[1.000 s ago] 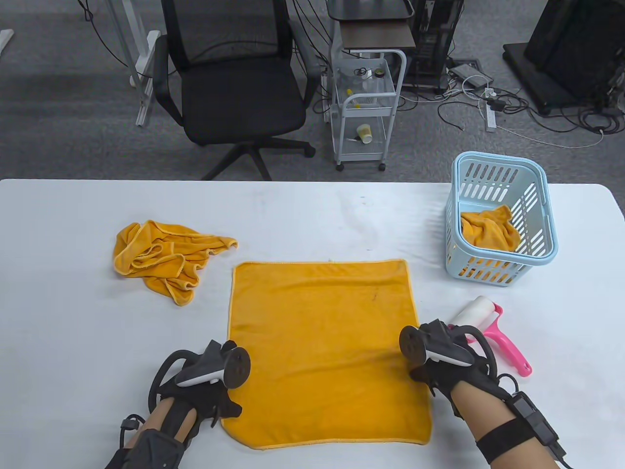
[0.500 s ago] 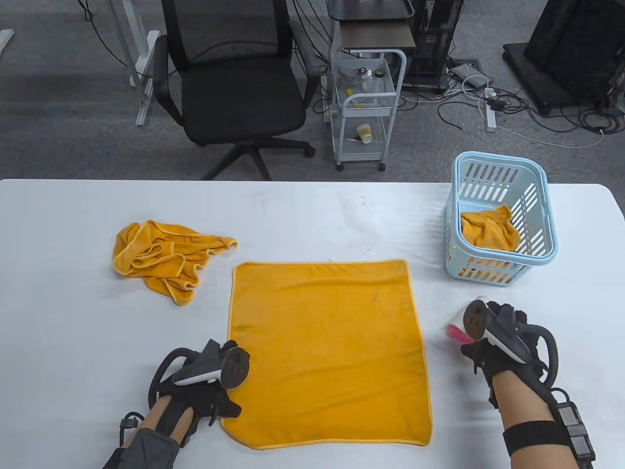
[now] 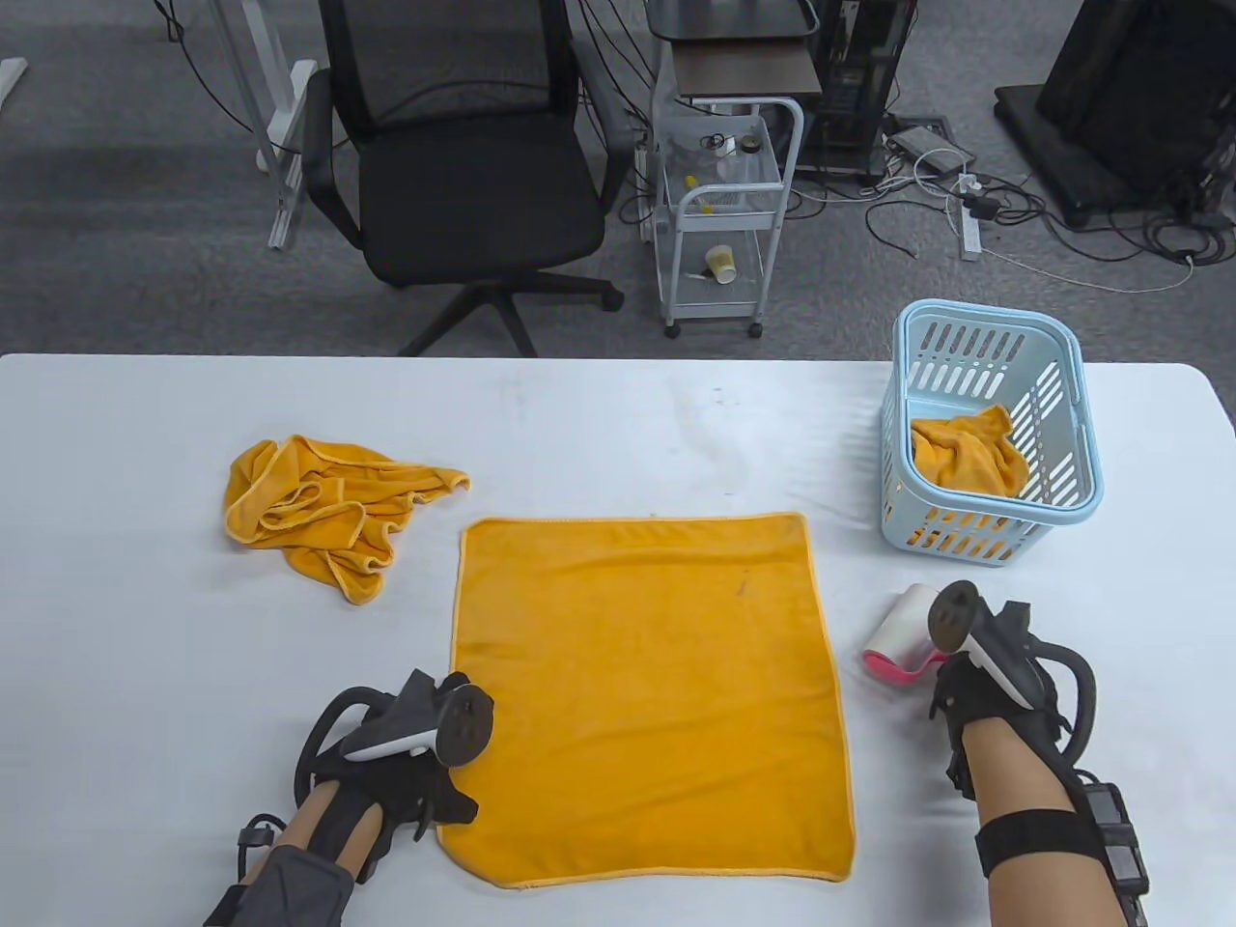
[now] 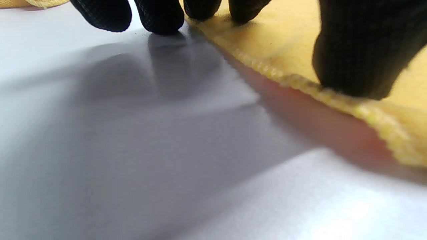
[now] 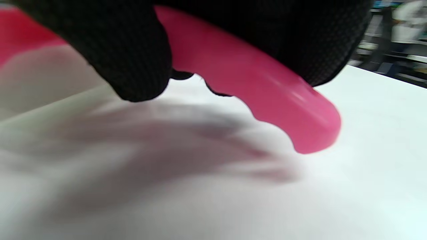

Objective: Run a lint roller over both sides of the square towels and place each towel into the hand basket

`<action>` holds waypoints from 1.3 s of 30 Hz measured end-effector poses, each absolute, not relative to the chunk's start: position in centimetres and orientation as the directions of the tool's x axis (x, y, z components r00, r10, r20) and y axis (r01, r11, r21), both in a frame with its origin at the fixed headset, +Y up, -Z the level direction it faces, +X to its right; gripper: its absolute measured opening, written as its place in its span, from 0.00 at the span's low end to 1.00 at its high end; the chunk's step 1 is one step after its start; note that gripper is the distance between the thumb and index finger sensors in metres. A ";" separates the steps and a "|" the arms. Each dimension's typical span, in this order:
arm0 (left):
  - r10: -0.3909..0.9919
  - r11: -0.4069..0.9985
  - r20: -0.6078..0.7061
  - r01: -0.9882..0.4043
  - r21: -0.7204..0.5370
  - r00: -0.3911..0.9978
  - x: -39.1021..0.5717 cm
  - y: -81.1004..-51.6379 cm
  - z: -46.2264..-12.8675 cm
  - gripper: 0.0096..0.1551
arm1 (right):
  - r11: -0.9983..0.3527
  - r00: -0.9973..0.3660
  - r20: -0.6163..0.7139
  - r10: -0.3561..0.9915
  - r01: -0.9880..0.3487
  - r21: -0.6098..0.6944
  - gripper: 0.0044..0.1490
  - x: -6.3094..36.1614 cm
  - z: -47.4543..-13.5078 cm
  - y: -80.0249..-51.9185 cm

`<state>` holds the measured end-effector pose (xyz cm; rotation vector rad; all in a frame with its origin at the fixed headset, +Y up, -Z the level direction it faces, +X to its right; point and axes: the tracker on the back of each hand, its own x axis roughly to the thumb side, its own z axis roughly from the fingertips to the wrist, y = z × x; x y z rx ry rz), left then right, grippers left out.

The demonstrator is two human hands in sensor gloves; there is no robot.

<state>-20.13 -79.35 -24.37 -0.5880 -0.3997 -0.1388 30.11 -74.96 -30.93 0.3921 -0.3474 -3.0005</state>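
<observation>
While the right hand [image 3: 975, 676] grips the pink handle of the lint roller [image 3: 903, 642], fingers curled round it, the roller sits just off the flat towel's [image 3: 647, 695] right edge, white roll pointing away from the person. Left hand [image 3: 406, 772] rests at the towel's near-left corner, fingertips [image 4: 360, 66] pressing its hem onto the table [image 3: 618, 425]. Crumpled towel [image 3: 323, 512] lies to the left. Basket [image 3: 995, 386] at far right holds another towel [image 3: 966, 454].
</observation>
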 end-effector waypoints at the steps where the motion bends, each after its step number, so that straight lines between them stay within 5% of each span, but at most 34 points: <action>1: -0.013 0.826 0.404 0.238 -0.512 0.915 -20.1 -79.4 -24.4 0.62 | -0.974 -0.977 -0.186 -0.106 0.064 0.219 0.36 28.7 -30.7 -74.3; 10: -0.001 0.827 0.398 0.224 -0.515 0.917 -20.2 -79.4 -24.4 0.62 | -0.979 -0.932 0.357 -0.070 0.132 0.154 0.37 12.0 -26.9 -72.3; 18: -0.007 0.827 0.397 0.229 -0.514 0.918 -20.2 -79.4 -24.5 0.62 | -0.956 -0.801 0.590 -0.104 0.244 0.164 0.38 2.5 -23.5 -74.1; 24: -0.010 0.827 0.396 0.230 -0.513 0.918 -20.2 -79.4 -24.5 0.62 | -0.948 -0.800 0.587 -0.128 0.273 0.166 0.39 3.1 -23.3 -74.8; 39: -0.018 0.827 0.395 0.236 -0.510 0.919 -20.1 -79.4 -24.5 0.62 | -0.687 -0.770 0.424 -0.476 0.627 0.367 0.37 16.0 -25.2 -72.5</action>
